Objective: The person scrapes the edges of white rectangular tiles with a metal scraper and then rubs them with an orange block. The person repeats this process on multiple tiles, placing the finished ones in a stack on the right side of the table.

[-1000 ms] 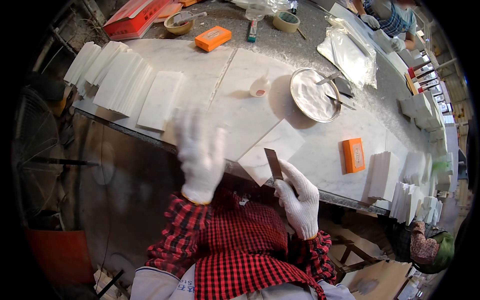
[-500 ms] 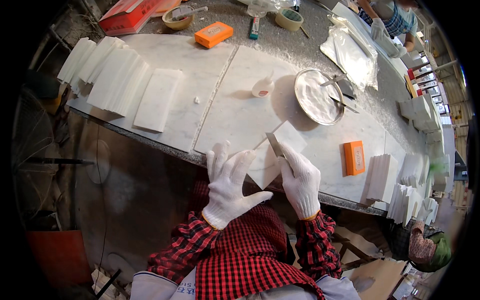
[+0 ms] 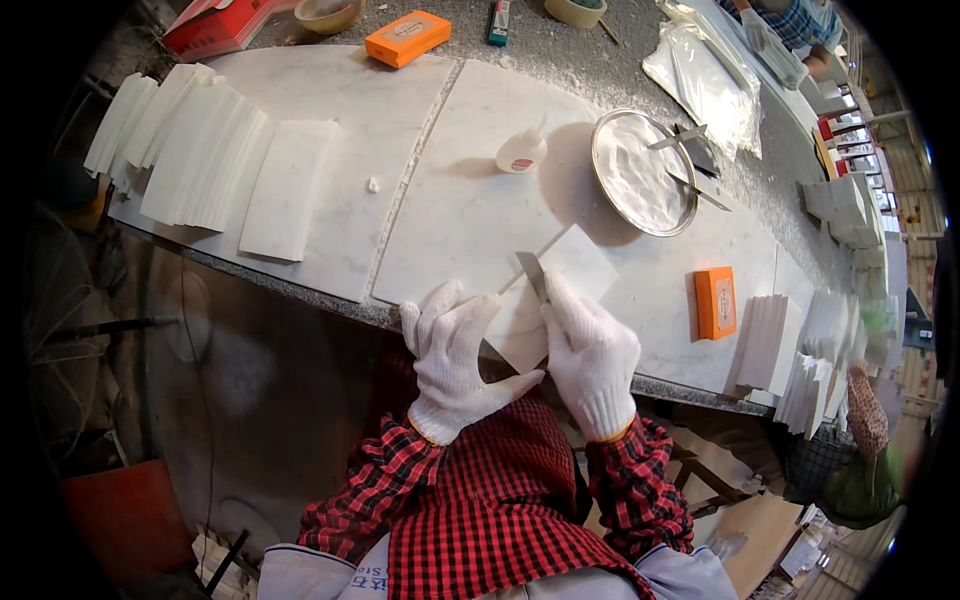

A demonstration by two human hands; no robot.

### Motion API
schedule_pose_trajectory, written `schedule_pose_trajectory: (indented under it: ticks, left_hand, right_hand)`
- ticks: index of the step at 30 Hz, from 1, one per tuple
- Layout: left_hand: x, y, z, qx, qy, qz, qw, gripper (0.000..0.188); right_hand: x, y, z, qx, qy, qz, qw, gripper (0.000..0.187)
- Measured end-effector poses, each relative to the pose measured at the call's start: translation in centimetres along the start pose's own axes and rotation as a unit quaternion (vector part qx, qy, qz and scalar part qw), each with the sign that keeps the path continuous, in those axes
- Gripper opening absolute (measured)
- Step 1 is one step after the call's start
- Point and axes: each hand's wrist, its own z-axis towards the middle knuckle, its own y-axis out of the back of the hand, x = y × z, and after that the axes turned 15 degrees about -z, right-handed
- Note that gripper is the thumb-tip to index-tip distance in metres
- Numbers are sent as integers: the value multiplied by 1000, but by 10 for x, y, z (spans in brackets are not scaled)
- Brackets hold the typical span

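The white rectangular stone tile (image 3: 582, 256) looks stiff but brittle, best held by its edges, with left hand (image 3: 452, 362) spread, right hand (image 3: 592, 352) gripping a flat grey metal blade (image 3: 531, 274).

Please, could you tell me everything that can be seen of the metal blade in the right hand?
The blade is a flat, narrow, grey strip that looks like metal, with a slanted far end. The gloved right hand grips it and hides its near end, so any handle cannot be seen. It points away from the person and somewhat left, over the white tile; whether they touch is unclear.
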Motion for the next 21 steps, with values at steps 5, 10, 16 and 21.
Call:
schedule_pose_trajectory:
  ticks: [5,10,16,21]
  left_hand:
    - [0,1,1,-11,-11,-8,1000,95]
    - [2,-3,4,-25,-26,-15,999,94]
    - [3,-5,3,-28,-20,-17,999,93]
    - [1,0,2,-9,-9,-3,1000,91]
  right_hand:
    - [-6,-2,4,-13,12,8,1000,31]
    - [-6,-5,-4,-30,36,12,999,33]
    - [-3,-6,-4,-17,22,4,1000,33]
    - [-8,-7,9,-20,22,-7,1000,35]
